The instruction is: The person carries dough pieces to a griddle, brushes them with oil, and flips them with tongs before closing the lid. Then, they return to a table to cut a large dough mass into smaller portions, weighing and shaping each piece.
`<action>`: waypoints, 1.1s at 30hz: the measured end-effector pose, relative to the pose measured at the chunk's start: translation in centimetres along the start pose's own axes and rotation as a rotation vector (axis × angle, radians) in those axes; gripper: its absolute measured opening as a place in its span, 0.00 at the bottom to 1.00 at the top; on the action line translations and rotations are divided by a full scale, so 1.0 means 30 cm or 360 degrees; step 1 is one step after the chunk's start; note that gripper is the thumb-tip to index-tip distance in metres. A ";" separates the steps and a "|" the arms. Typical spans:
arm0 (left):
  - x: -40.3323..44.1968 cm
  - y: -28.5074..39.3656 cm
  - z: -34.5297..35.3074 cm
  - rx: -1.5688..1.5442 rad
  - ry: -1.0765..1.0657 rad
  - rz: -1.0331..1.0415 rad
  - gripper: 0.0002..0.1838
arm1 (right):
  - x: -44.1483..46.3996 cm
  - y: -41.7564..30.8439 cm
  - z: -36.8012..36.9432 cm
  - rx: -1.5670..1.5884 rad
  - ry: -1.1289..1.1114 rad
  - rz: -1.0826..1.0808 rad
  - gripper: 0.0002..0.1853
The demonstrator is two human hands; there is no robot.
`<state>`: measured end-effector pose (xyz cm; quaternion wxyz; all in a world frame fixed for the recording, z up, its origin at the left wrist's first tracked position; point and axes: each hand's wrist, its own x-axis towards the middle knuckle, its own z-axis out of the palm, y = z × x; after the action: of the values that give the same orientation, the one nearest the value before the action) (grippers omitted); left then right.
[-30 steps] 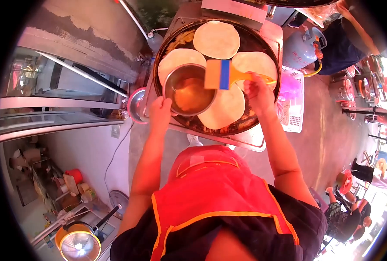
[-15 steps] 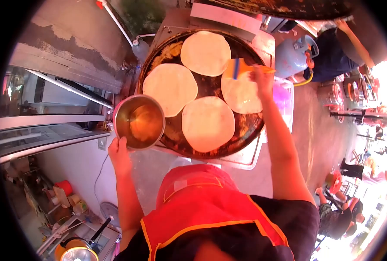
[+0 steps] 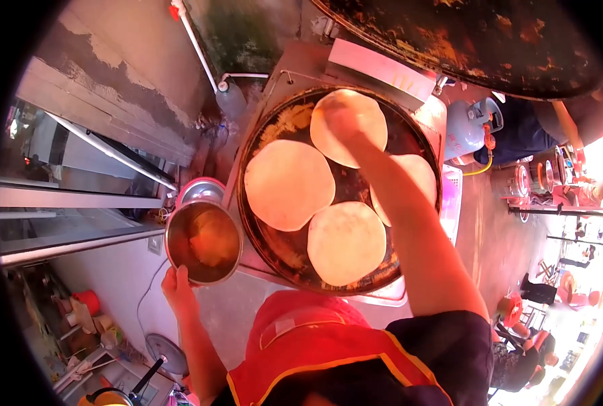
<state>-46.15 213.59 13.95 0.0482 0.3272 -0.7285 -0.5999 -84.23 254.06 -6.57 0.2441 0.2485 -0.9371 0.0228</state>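
Observation:
My left hand (image 3: 178, 287) grips the rim of a metal bowl (image 3: 179, 260) with brown-yellow liquid inside, left of a big round griddle (image 3: 281, 260). Several flat dough rounds lie on the griddle. Over the far dough round (image 3: 365, 145) is my right hand (image 3: 344, 122), smeared by motion. It held an orange brush with a blue band a moment ago; the brush is now lost in the blur. Another dough round (image 3: 290, 186) lies on the left and one (image 3: 347, 243) at the near side. My forearm partly covers the right-hand dough round (image 3: 416, 172).
The griddle's dark round lid (image 3: 464, 40) hangs above the far right. A blue gas cylinder (image 3: 464, 128) with a yellow hose stands at the right, near another person (image 3: 528, 132). A pink-rimmed basin (image 3: 203, 186) is behind the bowl. Glass panels (image 3: 78, 193) are at the left.
My right hand has moved from the right-hand dough round leftward to the far one. The bowl sits slightly lower and further left in view. The view has shifted, showing more of the lid.

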 end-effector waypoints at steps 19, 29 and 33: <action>0.154 0.047 -0.027 -0.0114 -0.0012 -0.0049 0.11 | -0.058 -0.431 -0.614 0.0829 -0.0250 0.0234 0.08; 0.172 0.006 -0.072 -0.0070 -0.0049 -0.0019 0.10 | -0.565 0.215 -0.669 0.1278 0.0415 0.2270 0.12; 0.153 0.029 -0.056 -0.0030 -0.0028 0.0004 0.10 | -0.720 0.281 -0.811 0.0410 0.0342 0.2126 0.12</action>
<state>-49.33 209.78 13.71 0.0456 0.3204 -0.7237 -0.6095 -61.04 275.23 5.37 0.2377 -0.3588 -0.8498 0.3042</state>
